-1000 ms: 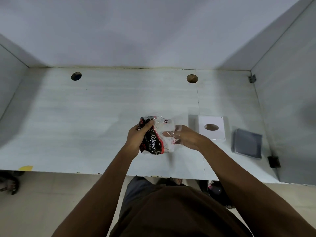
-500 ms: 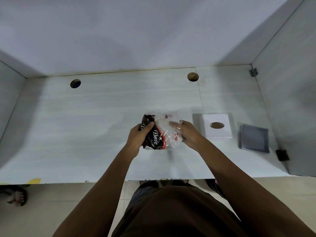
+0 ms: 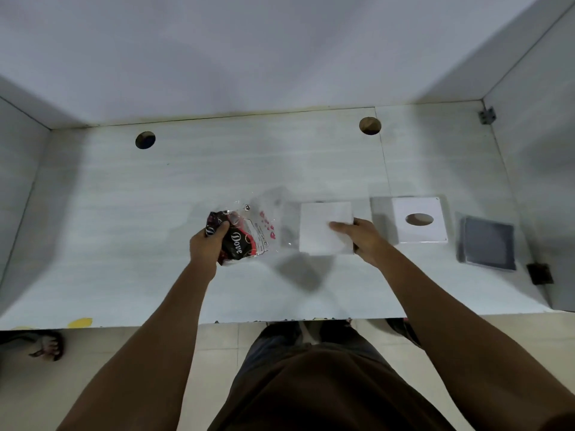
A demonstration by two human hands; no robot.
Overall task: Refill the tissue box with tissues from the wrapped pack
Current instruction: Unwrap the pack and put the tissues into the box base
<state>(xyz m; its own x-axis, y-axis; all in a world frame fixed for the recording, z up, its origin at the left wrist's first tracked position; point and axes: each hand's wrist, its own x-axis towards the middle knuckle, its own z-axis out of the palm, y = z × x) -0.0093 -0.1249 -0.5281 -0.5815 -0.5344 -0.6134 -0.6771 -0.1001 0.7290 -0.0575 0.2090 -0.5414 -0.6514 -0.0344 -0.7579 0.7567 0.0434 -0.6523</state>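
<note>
My left hand grips the dark end of a plastic wrapper printed in black, red and clear; its open clear end points right. My right hand holds a square white stack of tissues just right of the wrapper, out of the plastic and a little above the table. The white tissue box, with an oval hole in its top, stands on the table to the right of my right hand.
A dark grey square lid or tray lies right of the box, near the right wall. The white table has two round holes along its back edge. Walls close in the back and both sides.
The tissue stack has come out of the wrapper to the right in my right hand. My left hand kept the wrapper, which now looks slack and empty.
</note>
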